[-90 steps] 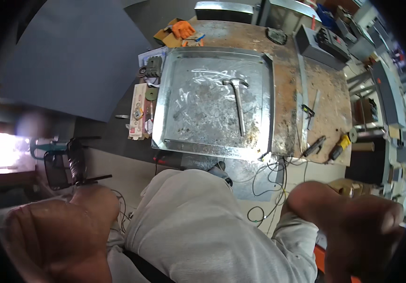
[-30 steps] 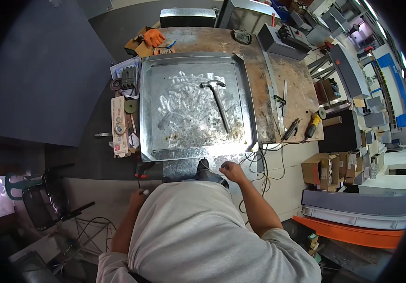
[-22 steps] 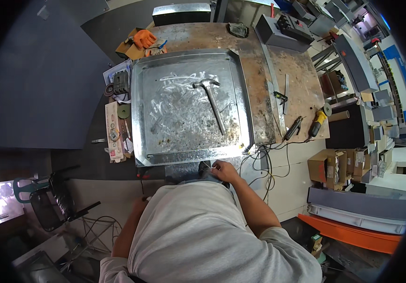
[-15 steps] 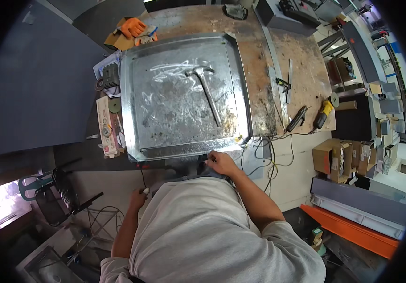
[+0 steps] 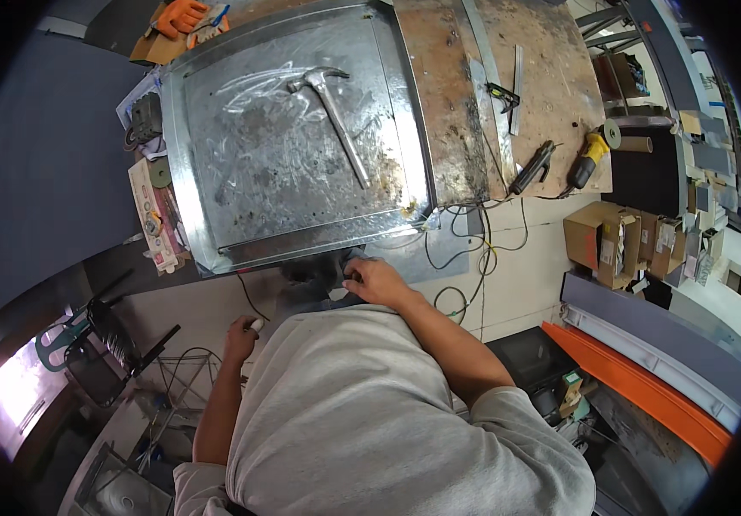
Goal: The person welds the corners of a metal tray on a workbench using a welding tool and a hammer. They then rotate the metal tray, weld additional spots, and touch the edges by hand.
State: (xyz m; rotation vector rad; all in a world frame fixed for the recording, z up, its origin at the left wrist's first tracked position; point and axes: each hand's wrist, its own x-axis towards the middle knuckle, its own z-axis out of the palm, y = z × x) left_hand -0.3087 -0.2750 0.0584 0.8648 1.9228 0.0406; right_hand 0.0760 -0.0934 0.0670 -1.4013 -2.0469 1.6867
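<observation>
My left hand hangs low at my left side, its fingers closed on a small white rounded piece whose kind I cannot make out. In front of my waist, below the table's near edge, my right hand has its fingers curled together beside my dark trousers. Whatever it may grip is hidden. Above both hands, a square metal tray-like panel with raised edges lies on the worktable. A steel claw hammer rests on it, among white scribbled marks.
Right of the panel, the brown worktable holds a square with a ruler, a black electrode holder and a yellow angle grinder. Cables hang down. Orange gloves lie far left; cardboard boxes stand right.
The view has shifted, so the panel and hammer sit higher and further left. My right hand stays low by my trousers; my left still holds the white piece.
</observation>
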